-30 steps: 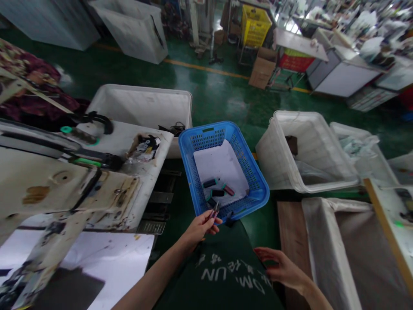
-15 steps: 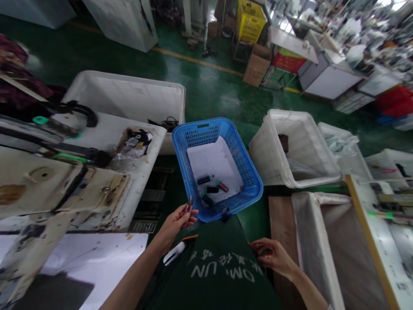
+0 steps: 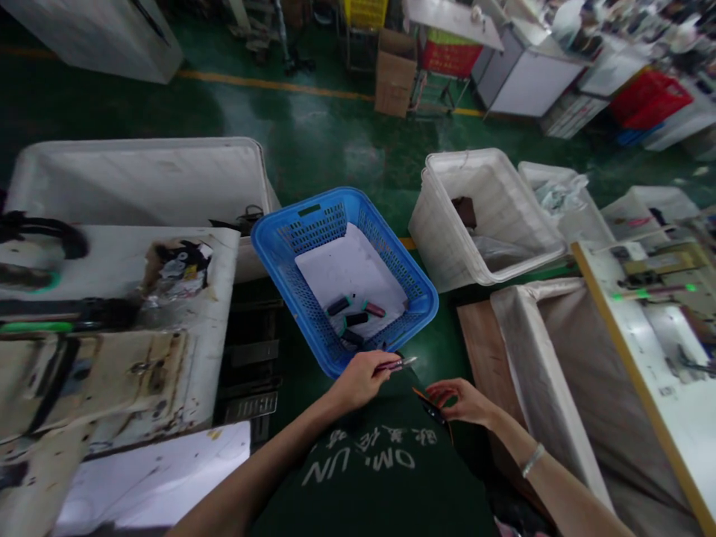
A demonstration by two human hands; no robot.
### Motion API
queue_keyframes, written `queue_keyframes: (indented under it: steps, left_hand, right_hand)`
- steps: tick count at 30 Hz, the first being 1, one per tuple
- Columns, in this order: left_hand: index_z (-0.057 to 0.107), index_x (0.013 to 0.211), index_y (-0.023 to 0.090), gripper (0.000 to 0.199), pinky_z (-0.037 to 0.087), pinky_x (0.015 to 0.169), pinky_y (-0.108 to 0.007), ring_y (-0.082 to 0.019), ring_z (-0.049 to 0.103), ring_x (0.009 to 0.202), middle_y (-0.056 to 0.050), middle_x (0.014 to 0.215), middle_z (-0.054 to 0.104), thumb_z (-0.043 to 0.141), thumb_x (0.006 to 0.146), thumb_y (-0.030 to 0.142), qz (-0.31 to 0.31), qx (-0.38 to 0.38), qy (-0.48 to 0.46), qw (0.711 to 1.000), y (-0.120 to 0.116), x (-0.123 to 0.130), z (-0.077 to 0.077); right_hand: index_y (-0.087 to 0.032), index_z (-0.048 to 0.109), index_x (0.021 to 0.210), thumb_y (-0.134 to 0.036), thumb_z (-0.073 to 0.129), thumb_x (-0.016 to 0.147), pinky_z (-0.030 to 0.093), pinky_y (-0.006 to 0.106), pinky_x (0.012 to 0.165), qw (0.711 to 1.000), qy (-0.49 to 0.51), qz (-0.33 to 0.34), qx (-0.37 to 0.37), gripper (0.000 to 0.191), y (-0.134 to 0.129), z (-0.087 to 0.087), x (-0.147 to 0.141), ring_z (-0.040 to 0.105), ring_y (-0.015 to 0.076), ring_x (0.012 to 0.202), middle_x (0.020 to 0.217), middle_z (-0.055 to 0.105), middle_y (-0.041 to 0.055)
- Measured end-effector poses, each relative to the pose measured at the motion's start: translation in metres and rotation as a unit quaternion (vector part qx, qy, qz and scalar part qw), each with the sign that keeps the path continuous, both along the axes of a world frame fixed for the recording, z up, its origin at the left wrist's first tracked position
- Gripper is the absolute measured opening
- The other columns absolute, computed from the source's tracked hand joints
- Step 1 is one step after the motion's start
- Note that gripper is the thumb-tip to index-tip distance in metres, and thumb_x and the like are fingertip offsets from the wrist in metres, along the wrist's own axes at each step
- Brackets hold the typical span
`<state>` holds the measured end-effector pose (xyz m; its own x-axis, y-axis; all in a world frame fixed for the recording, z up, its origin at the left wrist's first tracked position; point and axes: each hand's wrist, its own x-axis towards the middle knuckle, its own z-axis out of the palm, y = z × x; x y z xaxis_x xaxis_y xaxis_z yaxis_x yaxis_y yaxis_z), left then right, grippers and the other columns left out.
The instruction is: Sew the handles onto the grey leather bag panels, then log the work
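Note:
My left hand is closed on a pair of thread snips, whose metal tip points right. It is over the dark green apron with white lettering, just in front of the blue basket. Curled at the apron's right side, my right hand pinches the orange-trimmed pocket edge, which gapes a little. Inside the basket a white sheet lines the bottom. Several small dark thread spools and a reddish one lie on it.
Sewing machines stand on tables at left and right. White plastic bins stand beyond the basket, and a cloth-lined trough is to my right. A cardboard box sits across the green floor.
My left hand has moved right with the snips, from beside the basket's near corner to the apron's front. My right hand has risen slightly, the pocket edge lifted. The view has turned right.

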<state>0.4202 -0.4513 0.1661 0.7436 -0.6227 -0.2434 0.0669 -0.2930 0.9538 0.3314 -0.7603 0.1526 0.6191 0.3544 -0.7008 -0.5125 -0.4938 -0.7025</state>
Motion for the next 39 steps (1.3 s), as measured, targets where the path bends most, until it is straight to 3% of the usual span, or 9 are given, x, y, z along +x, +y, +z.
queue_keyframes:
  steps: [6,11,16,19,26,28,31,35,39]
  left_hand:
    - [0.073,0.108,0.02,0.03,0.045,0.084,-0.027,-0.022,0.067,0.094,-0.007,0.103,0.073,0.047,0.095,0.019,-0.175,-0.002,-0.115,0.978,-0.045,0.0,0.009]
    - [0.073,0.105,0.017,0.03,0.047,0.079,-0.03,-0.023,0.066,0.088,-0.011,0.093,0.072,0.044,0.098,0.024,-0.297,0.018,-0.231,0.926,-0.069,-0.003,0.0]
    - [0.069,0.101,0.014,0.021,0.049,0.079,-0.031,-0.023,0.066,0.087,-0.011,0.097,0.07,0.048,0.094,0.013,-0.356,0.026,-0.326,0.876,-0.094,-0.012,-0.006]
    - [0.067,0.104,0.014,0.021,0.049,0.079,-0.032,-0.024,0.066,0.089,-0.01,0.1,0.07,0.049,0.092,0.013,-0.352,0.027,-0.321,0.879,-0.099,-0.015,-0.006]
    - [0.068,0.118,0.021,0.03,0.047,0.087,-0.028,-0.02,0.065,0.096,-0.008,0.109,0.069,0.052,0.092,0.021,-0.244,-0.006,-0.154,0.958,-0.065,0.003,0.0]
    - [0.069,0.118,0.021,0.031,0.047,0.084,-0.027,-0.019,0.065,0.089,-0.007,0.107,0.069,0.054,0.091,0.025,-0.172,0.002,-0.097,0.98,-0.045,0.007,-0.011]
    - [0.073,0.111,0.02,0.031,0.048,0.086,-0.03,-0.022,0.066,0.089,-0.008,0.103,0.072,0.057,0.088,0.034,-0.016,0.047,0.0,0.999,-0.007,0.008,-0.045]
    - [0.073,0.104,0.019,0.04,0.048,0.097,-0.036,-0.029,0.066,0.104,-0.01,0.102,0.074,0.069,0.074,0.046,0.196,0.152,0.153,0.957,0.043,0.001,-0.097]
    - [0.071,0.099,0.017,0.049,0.052,0.088,-0.045,-0.037,0.068,0.098,-0.013,0.089,0.073,0.074,0.063,0.049,0.302,0.235,0.193,0.904,0.069,-0.013,-0.119]
  right_hand:
    - [-0.013,0.072,0.103,-0.021,0.07,0.068,0.053,0.03,0.069,0.994,-0.063,-0.075,-0.053,0.036,-0.003,-0.017,-0.018,0.066,0.0196,0.073,0.082,0.071,0.0057]
    - [-0.013,0.065,0.102,-0.029,0.071,0.073,0.052,0.028,0.063,0.98,-0.077,-0.178,-0.051,0.033,-0.006,-0.021,-0.023,0.065,0.0174,0.069,0.077,0.068,0.0047]
    - [-0.015,0.062,0.098,-0.027,0.073,0.072,0.052,0.028,0.068,0.965,-0.104,-0.236,-0.052,0.03,-0.01,-0.018,-0.019,0.065,0.0156,0.072,0.081,0.067,0.0036]
    - [-0.016,0.062,0.096,-0.024,0.072,0.072,0.052,0.027,0.067,0.963,-0.111,-0.24,-0.056,0.027,-0.011,-0.016,-0.017,0.064,0.0149,0.072,0.082,0.067,0.0032]
    - [-0.016,0.063,0.089,-0.016,0.066,0.071,0.049,0.026,0.065,0.972,-0.102,-0.203,-0.064,0.019,-0.016,-0.008,-0.014,0.062,0.0137,0.07,0.079,0.066,0.002]
    - [-0.015,0.063,0.087,-0.015,0.065,0.07,0.048,0.025,0.062,0.978,-0.093,-0.178,-0.049,0.018,-0.018,-0.004,-0.011,0.061,0.0138,0.067,0.076,0.066,0.0014]
    - [-0.014,0.065,0.088,-0.02,0.066,0.07,0.047,0.026,0.06,0.985,-0.079,-0.146,-0.034,0.019,-0.022,-0.002,-0.006,0.062,0.0155,0.066,0.076,0.067,0.003]
    - [-0.014,0.065,0.102,-0.026,0.062,0.071,0.051,0.032,0.07,0.977,-0.086,-0.183,-0.071,0.034,-0.027,-0.025,0.014,0.066,0.0199,0.076,0.084,0.07,0.0067]
    - [-0.016,0.064,0.109,-0.03,0.054,0.063,0.053,0.037,0.071,0.97,-0.085,-0.193,-0.119,0.049,-0.016,-0.072,0.058,0.068,0.0251,0.085,0.091,0.07,0.0098]
